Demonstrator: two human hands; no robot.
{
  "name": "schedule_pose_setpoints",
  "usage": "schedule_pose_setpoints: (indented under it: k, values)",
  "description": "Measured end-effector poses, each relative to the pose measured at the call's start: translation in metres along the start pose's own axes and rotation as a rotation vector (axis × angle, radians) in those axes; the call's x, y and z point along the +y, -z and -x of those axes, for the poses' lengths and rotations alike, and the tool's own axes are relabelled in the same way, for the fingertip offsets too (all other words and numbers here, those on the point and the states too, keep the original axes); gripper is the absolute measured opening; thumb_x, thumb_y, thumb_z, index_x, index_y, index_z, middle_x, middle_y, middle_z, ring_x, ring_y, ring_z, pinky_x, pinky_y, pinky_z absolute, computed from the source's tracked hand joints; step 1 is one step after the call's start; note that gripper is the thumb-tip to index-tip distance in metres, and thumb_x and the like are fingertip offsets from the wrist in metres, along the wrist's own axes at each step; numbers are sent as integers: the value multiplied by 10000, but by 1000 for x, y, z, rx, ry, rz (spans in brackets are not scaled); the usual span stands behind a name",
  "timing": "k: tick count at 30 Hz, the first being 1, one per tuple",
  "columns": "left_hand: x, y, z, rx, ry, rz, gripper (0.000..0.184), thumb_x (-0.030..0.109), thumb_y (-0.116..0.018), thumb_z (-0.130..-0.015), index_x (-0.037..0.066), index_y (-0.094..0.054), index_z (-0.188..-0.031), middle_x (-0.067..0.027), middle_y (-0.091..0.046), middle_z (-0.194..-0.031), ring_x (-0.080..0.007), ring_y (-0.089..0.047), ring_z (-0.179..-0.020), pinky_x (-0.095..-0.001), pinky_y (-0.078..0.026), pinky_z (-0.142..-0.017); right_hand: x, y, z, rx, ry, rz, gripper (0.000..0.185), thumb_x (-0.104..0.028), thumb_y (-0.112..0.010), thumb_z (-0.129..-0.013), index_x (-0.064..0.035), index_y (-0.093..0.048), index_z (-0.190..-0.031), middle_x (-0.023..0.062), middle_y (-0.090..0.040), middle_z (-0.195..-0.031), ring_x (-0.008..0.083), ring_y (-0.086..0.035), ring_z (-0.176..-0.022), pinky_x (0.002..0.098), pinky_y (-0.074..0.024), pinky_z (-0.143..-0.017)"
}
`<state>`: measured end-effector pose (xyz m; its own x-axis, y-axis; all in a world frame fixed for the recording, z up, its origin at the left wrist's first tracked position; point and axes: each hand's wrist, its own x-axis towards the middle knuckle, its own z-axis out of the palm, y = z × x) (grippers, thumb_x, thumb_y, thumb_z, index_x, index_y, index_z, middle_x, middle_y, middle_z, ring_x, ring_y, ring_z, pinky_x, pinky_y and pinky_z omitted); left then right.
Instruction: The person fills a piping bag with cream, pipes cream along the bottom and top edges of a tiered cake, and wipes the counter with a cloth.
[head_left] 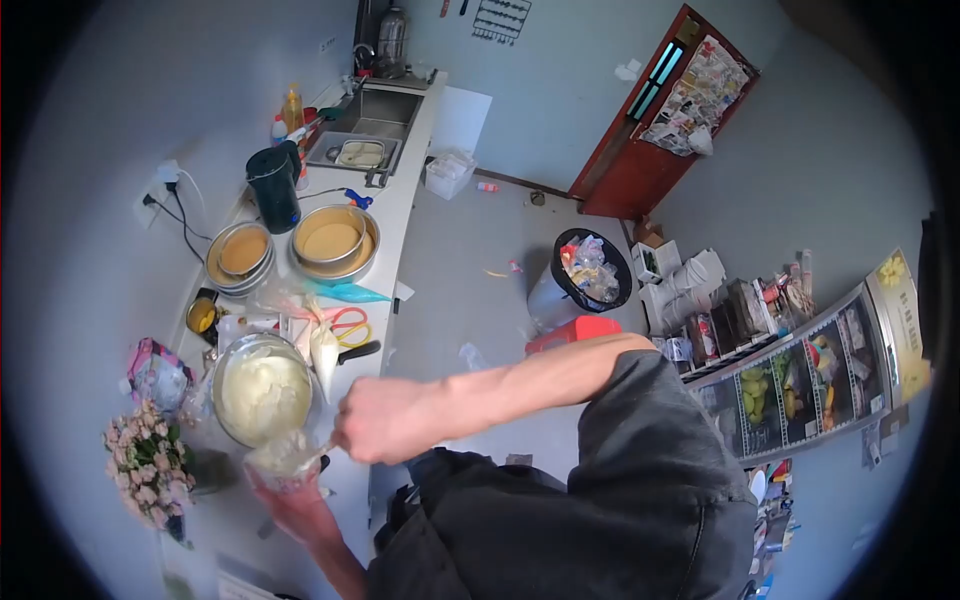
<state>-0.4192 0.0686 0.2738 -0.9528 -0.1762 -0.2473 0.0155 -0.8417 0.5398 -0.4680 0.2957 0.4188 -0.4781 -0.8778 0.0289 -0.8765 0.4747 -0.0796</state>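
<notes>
My left hand (300,513) is wrapped around a clear plastic bag (280,458) with pale cream inside, low over the counter. Just right of the bag, my right hand (375,420) is closed in a fist on a thin thing reaching toward the bag's mouth; its kind is hard to make out. Beyond the bag stands a metal bowl (219,415) of pale cream (265,390). A filled piping bag (325,358) lies beside the bowl, near scissors (352,326) with red and yellow handles and a black-handled tool (360,351).
Cake pans (240,250) with sponge layers (330,235) stand farther along the counter, beside a dark kettle (272,187). Pink flowers (148,465) are at the left, and a sink (382,112) at the far end. A trash bin (552,295) and display case (800,385) stand right.
</notes>
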Motion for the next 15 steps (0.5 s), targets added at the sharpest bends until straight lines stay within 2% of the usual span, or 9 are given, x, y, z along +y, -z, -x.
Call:
schedule_pose_setpoints:
  k: [1,3,5,6,8,9,10,13,15]
  values:
    - [2,3,3,23,-12,-23,684,496,-485,-1003,163,-261,-1557,-133,-319,-1548,-334,-364,-1387,-526,-410,-1035,6,19,2,-110,-75,-35,288,-129,-668,-589,-6,-708,-846,112,-636,-696,283,-651,-680,409,-518,-588]
    - [-3,40,-12,25,-288,-1007,661,487,-452,-1018,158,-259,-1558,-131,-304,-1562,-326,-339,-1410,-540,-379,-1066,27,41,13,-9,-136,-55,370,-104,-656,-579,-34,-738,-934,122,-676,-759,292,-672,-724,419,-541,-637]
    - [10,50,-7,11,-141,-360,621,473,-403,-1040,141,-280,-1550,-120,-308,-1572,-308,-312,-1440,-557,-316,-1120,49,49,14,51,-299,68,439,-61,-647,-562,-46,-743,-991,131,-723,-898,288,-703,-819,378,-572,-694]
    - [23,33,-2,32,-103,-269,608,459,-394,-1047,123,-291,-1544,-102,-333,-1561,-294,-323,-1433,-536,-297,-1138,58,49,8,186,-318,5,439,-22,-647,-572,-56,-750,-997,145,-723,-920,293,-704,-834,383,-574,-692]
    - [41,24,5,41,-79,-97,599,443,-385,-1056,89,-303,-1532,-86,-384,-1526,-272,-352,-1410,-466,-272,-1168,87,15,-2,212,-373,-15,471,37,-616,-647,-83,-736,-1086,134,-723,-918,306,-697,-795,400,-573,-692]
    - [48,21,9,52,-17,47,585,432,-385,-1059,79,-321,-1521,-95,-419,-1494,-265,-400,-1373,-430,-311,-1152,94,2,-10,194,-401,-6,473,40,-613,-668,-75,-721,-1113,123,-712,-859,303,-689,-759,403,-564,-664]
    - [50,29,9,63,-25,-1,526,432,-346,-1067,105,-386,-1477,-106,-472,-1461,-281,-482,-1320,-485,-386,-1101,101,-5,-20,166,-411,25,419,18,-624,-690,-64,-715,-1091,112,-686,-799,303,-674,-728,412,-551,-634]
    - [54,17,23,149,-36,21,521,428,-331,-1070,101,-390,-1471,-110,-509,-1426,-297,-523,-1283,-489,-443,-1047,138,-45,-49,212,-231,164,408,-30,-637,-669,-68,-708,-1069,115,-668,-777,299,-666,-717,420,-540,-623]
    - [56,18,29,197,-21,23,533,440,-331,-1067,96,-388,-1470,-110,-506,-1428,-299,-519,-1288,-485,-454,-1034,149,-62,-78,126,-173,229,311,-57,-628,-691,4,-677,-992,132,-678,-803,292,-676,-739,419,-548,-625]
